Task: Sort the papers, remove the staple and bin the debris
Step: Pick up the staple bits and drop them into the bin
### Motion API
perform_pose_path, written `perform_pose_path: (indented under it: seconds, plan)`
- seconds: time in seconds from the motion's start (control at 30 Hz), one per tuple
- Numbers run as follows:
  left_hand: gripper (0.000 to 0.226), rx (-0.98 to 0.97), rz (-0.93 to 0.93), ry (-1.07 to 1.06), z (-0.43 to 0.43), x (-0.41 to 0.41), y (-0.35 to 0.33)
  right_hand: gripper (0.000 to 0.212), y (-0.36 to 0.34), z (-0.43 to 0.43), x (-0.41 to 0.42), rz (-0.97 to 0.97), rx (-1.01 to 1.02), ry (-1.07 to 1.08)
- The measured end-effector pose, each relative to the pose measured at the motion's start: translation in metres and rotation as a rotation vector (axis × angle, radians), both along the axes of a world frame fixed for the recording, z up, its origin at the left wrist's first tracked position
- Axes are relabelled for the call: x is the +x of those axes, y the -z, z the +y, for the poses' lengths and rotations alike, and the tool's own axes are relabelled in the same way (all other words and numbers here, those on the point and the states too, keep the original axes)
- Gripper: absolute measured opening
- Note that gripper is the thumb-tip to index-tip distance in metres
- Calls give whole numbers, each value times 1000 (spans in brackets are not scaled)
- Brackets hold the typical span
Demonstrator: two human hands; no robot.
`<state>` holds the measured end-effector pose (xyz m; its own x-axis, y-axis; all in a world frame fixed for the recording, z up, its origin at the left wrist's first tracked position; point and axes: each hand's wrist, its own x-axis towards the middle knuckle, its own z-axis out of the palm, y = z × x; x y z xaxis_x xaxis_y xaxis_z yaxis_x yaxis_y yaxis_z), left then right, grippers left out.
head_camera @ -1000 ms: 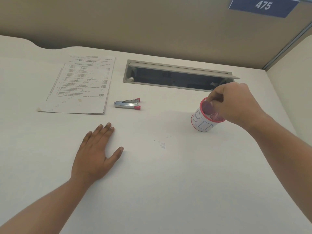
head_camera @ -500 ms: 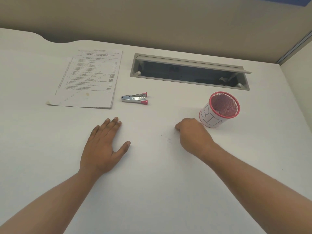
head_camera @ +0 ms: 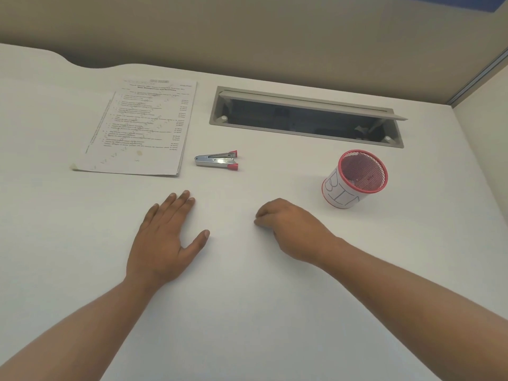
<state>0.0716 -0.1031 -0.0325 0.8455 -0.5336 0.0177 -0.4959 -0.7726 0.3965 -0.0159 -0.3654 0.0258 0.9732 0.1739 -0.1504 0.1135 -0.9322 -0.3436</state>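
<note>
On the white worktop [head_camera: 247, 312], the left hand [head_camera: 162, 243] lies flat; the right hand [head_camera: 291, 229] curls its fingers [head_camera: 261, 218] down, between staple remover [head_camera: 217, 162] and bin [head_camera: 354, 178].

A white desk [head_camera: 247, 312] fills most of the view, its far-left edge curving in a wave. Set into its far side is a grey cable tray [head_camera: 305, 116], its lid propped open over a dark interior. A beige partition wall [head_camera: 247, 31] rises behind, with a blue sign [head_camera: 450, 1] cut off at the top right.

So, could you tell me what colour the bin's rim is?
Red, on the mesh bin, seen in the head view.
</note>
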Motion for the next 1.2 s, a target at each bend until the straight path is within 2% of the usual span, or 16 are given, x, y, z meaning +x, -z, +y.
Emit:
perform_pose_path:
  seconds: [0.17, 0.3, 0.37, 0.43, 0.53, 0.67, 0.8, 1.07, 1.2]
  plan:
    - [79, -6, 0, -2, 0, 0, -1, 41, -10, -19, -11, 64, -42, -32]
    - [78, -9, -5, -1, 1, -1, 0, 37, -16, -29, -6, 21, 67, 255]
    - [78, -5, -6, -2, 1, -1, 0, 33, -17, -27, -5, 65, 40, 299]
    - [78, 2, -5, -1, 0, 0, 0, 29, -15, -23, -5, 125, -7, 276]
    - [78, 2, -5, -2, 0, 0, 1, 12, -12, -15, -4, 166, -49, 235]
    - [77, 2, -9, -1, 2, 0, 2, 17, -10, -9, -2, 196, -108, 113]
    - [77, 7, -12, 0, 1, 0, 3, 9, -10, -8, 0, 176, -207, 5]
    - [77, -1, -8, -3, 1, 0, 1, 21, -13, 7, 7, 185, -424, -102]
    - [78, -6, -11, 1, 1, -1, 0, 30, -11, 11, 12, 144, -429, -107]
